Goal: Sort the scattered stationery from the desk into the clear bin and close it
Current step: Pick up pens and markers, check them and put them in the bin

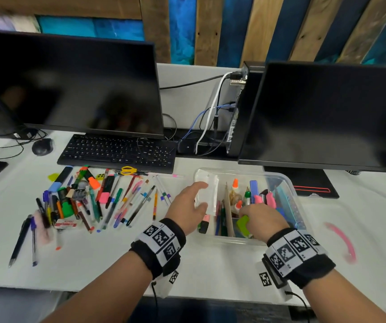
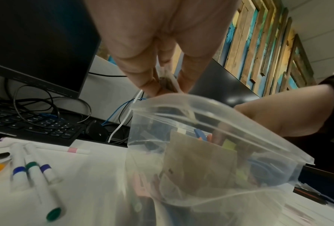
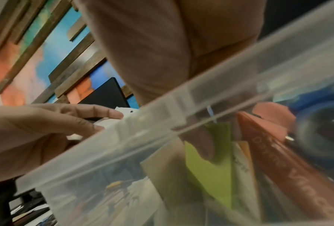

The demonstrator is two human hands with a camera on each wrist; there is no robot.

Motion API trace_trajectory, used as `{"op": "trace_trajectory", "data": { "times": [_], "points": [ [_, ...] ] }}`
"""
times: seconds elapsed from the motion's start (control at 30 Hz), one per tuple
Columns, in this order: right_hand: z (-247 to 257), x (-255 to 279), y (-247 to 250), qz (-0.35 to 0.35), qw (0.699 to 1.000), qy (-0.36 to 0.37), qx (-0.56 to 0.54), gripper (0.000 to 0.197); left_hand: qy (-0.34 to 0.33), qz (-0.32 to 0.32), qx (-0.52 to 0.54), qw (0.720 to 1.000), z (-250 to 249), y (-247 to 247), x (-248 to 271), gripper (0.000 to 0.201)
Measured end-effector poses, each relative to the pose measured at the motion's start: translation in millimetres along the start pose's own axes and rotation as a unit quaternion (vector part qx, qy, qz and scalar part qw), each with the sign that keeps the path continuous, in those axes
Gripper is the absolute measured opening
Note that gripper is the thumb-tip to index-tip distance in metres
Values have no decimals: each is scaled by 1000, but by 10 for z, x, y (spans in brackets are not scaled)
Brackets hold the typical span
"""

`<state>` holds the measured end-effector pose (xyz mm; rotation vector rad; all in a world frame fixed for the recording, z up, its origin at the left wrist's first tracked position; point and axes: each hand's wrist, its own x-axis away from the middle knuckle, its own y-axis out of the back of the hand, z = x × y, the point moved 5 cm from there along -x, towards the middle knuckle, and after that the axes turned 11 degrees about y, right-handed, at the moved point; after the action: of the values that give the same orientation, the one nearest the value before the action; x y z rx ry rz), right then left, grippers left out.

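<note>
The clear bin stands open on the desk at centre right, with pens, glue and markers inside. My right hand reaches into its near end and grips a green sticky-note pad, thumb on the pad. My left hand is at the bin's left end, thumb and fingers pinching a white packet. In the left wrist view the fingertips close on a thin clear strip above the bin's rim. Several loose pens and markers lie scattered to the left.
A black keyboard and two dark monitors stand behind the desk. Cables run between them. A mouse sits far left. A blurred pink curved item lies right of the bin. No lid is visible.
</note>
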<state>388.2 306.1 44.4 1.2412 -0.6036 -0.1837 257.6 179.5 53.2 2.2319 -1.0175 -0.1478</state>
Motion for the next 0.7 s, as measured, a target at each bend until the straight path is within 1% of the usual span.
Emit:
{"op": "trace_trajectory", "data": {
  "times": [0.07,0.17,0.27,0.4,0.5,0.57,0.7],
  "points": [
    [52,-18,8,17,999,23,21,48,1,-3,-7,1000,1,-4,-7,45],
    [118,-27,-63,67,995,55,42,47,0,-7,-10,1000,11,-14,-19,46],
    [116,-83,-121,69,995,74,19,46,-4,-5,-16,1000,16,-32,-29,46],
    [29,-136,-55,34,996,62,-61,35,-1,4,-30,1000,-6,-36,-20,47],
    [-62,-112,129,-27,991,52,-118,29,-11,19,-41,999,-68,-31,2,43],
    [-102,-77,254,-77,980,54,-175,28,-24,33,-52,998,-125,-57,14,37],
    [-104,-35,395,-149,949,67,-270,37,-42,71,-59,995,-224,-190,25,23]
  ]
}}
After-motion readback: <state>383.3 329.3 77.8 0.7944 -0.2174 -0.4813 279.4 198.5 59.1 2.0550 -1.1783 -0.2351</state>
